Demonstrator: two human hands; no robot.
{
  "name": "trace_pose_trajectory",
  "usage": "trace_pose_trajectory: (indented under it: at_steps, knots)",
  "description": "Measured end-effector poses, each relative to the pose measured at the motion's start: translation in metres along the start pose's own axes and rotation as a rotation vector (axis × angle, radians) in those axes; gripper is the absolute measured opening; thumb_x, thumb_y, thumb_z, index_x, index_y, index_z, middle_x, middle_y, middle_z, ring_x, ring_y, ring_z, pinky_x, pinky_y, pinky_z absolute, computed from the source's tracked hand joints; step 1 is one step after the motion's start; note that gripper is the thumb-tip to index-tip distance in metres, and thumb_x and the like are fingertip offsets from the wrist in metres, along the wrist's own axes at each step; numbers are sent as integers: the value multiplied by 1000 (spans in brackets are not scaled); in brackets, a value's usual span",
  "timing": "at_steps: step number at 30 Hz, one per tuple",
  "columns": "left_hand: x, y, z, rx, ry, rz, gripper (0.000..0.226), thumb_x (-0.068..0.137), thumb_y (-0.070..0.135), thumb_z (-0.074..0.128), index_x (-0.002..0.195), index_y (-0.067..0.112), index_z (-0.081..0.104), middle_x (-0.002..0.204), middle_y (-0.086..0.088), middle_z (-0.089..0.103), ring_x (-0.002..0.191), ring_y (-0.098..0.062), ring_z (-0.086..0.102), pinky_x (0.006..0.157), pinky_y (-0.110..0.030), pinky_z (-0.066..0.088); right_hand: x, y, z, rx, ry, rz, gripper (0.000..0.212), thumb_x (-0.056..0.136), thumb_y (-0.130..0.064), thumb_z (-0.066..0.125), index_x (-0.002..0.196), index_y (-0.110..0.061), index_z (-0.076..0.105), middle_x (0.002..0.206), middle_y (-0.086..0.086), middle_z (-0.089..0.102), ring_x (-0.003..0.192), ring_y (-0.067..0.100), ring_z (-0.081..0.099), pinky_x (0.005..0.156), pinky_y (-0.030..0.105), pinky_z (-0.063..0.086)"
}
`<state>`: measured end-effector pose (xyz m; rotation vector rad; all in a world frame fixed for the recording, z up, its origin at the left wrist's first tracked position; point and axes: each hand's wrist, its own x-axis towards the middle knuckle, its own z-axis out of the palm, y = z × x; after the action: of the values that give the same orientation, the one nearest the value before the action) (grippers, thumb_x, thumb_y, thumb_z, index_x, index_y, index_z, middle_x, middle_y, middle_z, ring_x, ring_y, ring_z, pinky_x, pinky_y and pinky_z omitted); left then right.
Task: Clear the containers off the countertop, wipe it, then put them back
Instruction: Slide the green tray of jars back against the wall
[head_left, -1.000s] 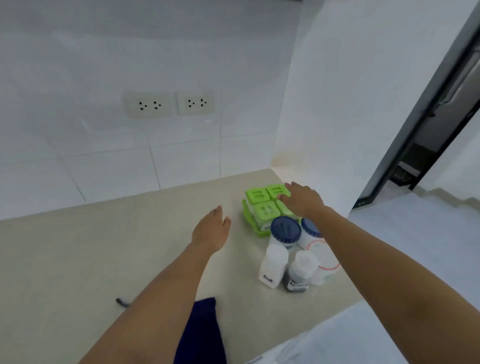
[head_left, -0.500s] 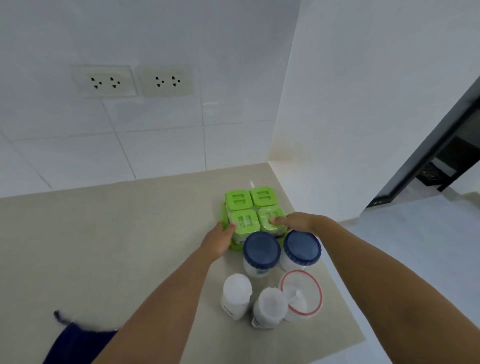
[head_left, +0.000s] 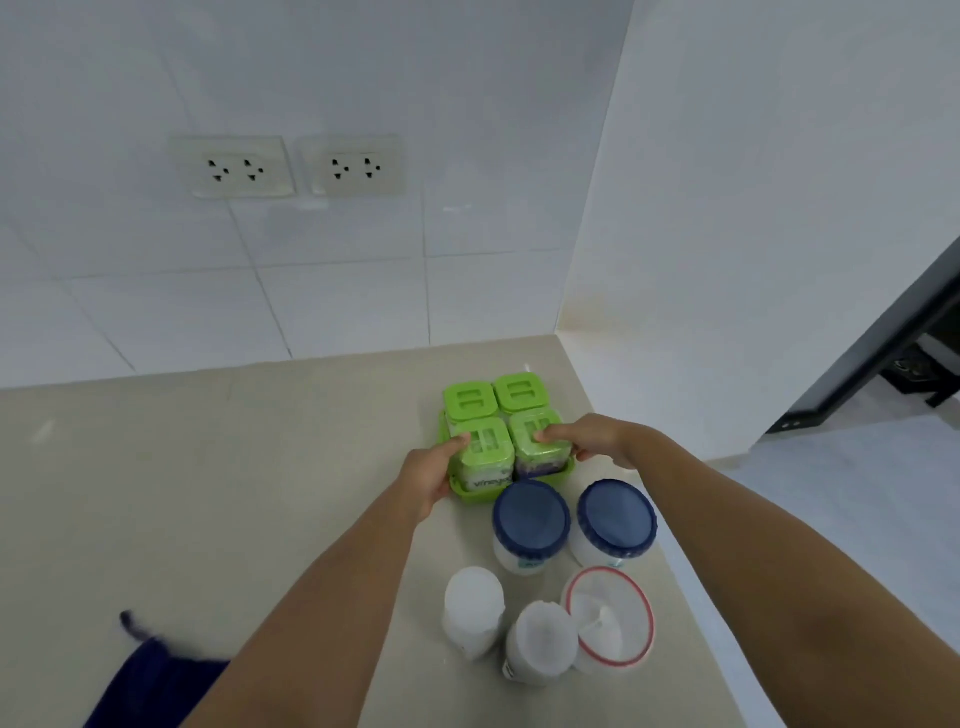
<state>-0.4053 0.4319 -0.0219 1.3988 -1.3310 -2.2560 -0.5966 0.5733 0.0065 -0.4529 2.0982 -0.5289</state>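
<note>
Both hands grip the green set of four small jars near the countertop's right back corner: left hand clasps its left side, right hand its right. Two blue-lidded jars stand just in front.

The table is a pale beige, plain and faintly glossy. At its one o'clock corner sits a bright lime-green tray carrying four small tubs with lime-green lids, their clear sides showing white labels with dark lettering. Toward four o'clock from the tray stand two white jars with navy-blue lids. Below them are two all-white bottles, and at their three o'clock a clear tub with a red-rimmed lid. A dark navy cloth lies at seven o'clock. The wall tiles are white with thin grey grout lines, and the two sockets are off-white.
</note>
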Motion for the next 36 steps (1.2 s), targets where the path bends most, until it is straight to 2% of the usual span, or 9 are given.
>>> trace_pose_trajectory:
  at_steps: [5,8,10,14,18,23,26,33,36]
  knots:
    - [-6,15,-30,-41,50,29,42,85,27,70,120,5,61,105,-5,67,78,-12,65,59,-19,51,-5,-44,9,-46,-23,-51,99,70,-65,70,144,-9,36,143,7,46,107,20,54,91,37,31]
    - [-10,33,-61,-52,103,67,50,83,30,72,125,5,59,118,-6,65,102,-19,63,87,-28,47,-8,-78,23,-71,-24,-101,100,65,-68,70,142,-11,39,137,6,51,110,18,56,100,41,35]
    - [-15,44,-85,-70,135,95,51,83,31,72,126,6,58,121,-6,63,111,-21,60,94,-30,44,-11,-103,37,-71,-22,-142,97,64,-68,71,139,-13,43,135,3,52,110,17,57,96,39,40]
    - [-25,64,-144,-106,203,142,49,83,29,71,125,6,58,114,-6,65,101,-21,60,88,-29,45,-18,-155,78,-58,-42,-209,89,64,-66,72,133,-15,49,131,1,53,103,14,59,83,33,44]
    - [-31,80,-209,-148,268,158,48,82,27,70,123,4,57,104,-6,64,87,-19,61,65,-25,47,-19,-204,130,-58,-49,-242,81,64,-64,73,126,-16,56,123,0,59,101,14,59,81,32,46]
    - [-28,95,-301,-145,332,156,55,81,29,70,127,4,54,119,-11,64,98,-24,60,79,-30,46,-16,-266,202,-62,-84,-254,78,66,-64,72,126,-16,56,121,-1,60,101,15,59,79,31,44]
    - [-23,100,-354,-135,346,143,53,82,28,68,127,3,55,122,-13,64,98,-25,61,80,-30,47,-11,-297,249,-50,-94,-252,76,69,-61,72,126,-15,55,122,0,58,101,16,58,76,31,42]
    - [-3,110,-450,-90,400,104,31,79,29,66,100,7,61,89,-8,64,76,-23,58,70,-31,47,9,-347,338,65,-106,-223,73,69,-57,74,124,-13,55,123,3,57,108,19,55,85,32,44]
    - [11,116,-481,-87,425,99,32,79,29,65,99,5,60,92,-10,64,81,-27,61,77,-35,51,17,-365,367,116,-102,-202,71,70,-56,75,123,-14,56,123,3,56,111,21,54,86,32,45]
